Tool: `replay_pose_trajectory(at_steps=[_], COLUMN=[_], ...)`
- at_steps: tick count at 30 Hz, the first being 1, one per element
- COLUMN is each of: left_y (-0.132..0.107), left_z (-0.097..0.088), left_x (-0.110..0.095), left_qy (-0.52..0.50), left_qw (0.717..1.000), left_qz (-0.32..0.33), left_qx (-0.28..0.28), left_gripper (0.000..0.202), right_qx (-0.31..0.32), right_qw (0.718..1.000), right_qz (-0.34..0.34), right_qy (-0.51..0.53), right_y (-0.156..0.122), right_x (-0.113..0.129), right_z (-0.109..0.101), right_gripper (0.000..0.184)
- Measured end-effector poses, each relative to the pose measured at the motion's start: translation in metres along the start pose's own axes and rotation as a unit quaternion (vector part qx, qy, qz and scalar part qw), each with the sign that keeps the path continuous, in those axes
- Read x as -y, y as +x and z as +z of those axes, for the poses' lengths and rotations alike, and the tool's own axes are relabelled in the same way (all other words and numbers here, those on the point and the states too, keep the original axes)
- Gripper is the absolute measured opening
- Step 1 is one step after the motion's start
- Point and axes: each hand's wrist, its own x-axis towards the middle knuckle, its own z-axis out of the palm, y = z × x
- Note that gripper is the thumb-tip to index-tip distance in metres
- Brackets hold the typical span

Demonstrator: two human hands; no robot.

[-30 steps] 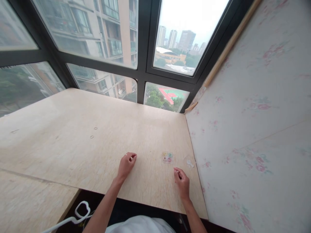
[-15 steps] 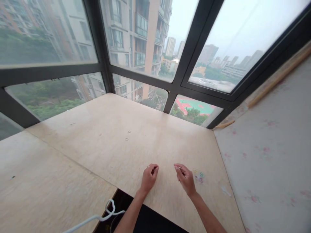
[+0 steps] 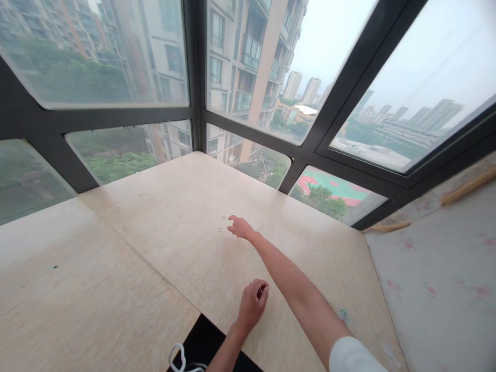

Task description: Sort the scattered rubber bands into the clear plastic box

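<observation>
Two small thin rings lie flat on the pale tabletop, a far ring (image 3: 223, 217) and a near ring (image 3: 219, 230). My right hand (image 3: 239, 227) is stretched forward just to their right, its thumb and forefinger spread apart with nothing visible between them. Nearer to me, my left hand (image 3: 252, 304) rests low over the table with curled fingers. A tiny light sliver shows at its fingertips, too small to name. A light band shows on one of its fingers. Partly behind my right forearm lies a clear packet (image 3: 343, 313) with small coloured round pieces.
Dark-framed windows (image 3: 248, 139) border the tabletop (image 3: 163, 243) at the back and left. A flowered wall (image 3: 437, 274) stands on the right. A white cable (image 3: 177, 356) loops over a dark opening (image 3: 201, 336) at the front. A small whitish piece (image 3: 390, 354) lies near the wall.
My right hand has moved forward and left, from beside my left hand to the two rings, and its fingers have opened. My left hand stays curled. The view has turned slightly left.
</observation>
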Motion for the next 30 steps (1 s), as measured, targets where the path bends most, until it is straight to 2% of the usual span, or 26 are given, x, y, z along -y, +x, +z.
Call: replay_pose_trajectory(at_steps=[3, 7, 15, 19, 25, 30], left_y=[0.0, 0.0, 0.001, 0.001, 0.002, 0.001], left_z=[0.002, 0.006, 0.009, 0.008, 0.008, 0.01], left_x=[0.0, 0.001, -0.002, -0.005, -0.008, -0.007], left_qy=[0.02, 0.038, 0.046, 0.06, 0.088, 0.083], left_qw=[1.0, 0.999, 0.998, 0.998, 0.995, 0.996], left_qz=[-0.013, -0.03, -0.031, -0.025, -0.019, -0.015], left_qx=[-0.007, -0.011, -0.008, -0.016, -0.033, -0.034], left_gripper=[0.017, 0.015, 0.015, 0.015, 0.014, 0.015], right_qx=[0.05, 0.087, 0.084, 0.078, 0.106, 0.151], right_qw=[0.996, 0.987, 0.98, 0.979, 0.974, 0.968], right_qz=[0.015, 0.022, 0.001, -0.016, -0.018, -0.026], right_qy=[-0.068, -0.133, -0.179, -0.187, -0.2, -0.197], right_y=[0.034, 0.051, 0.038, 0.039, 0.044, 0.038], right_x=[0.007, 0.006, -0.015, -0.015, -0.011, -0.017], right_z=[0.007, 0.014, 0.006, 0.005, 0.01, 0.004], right_gripper=[0.038, 0.035, 0.034, 0.039, 0.034, 0.029])
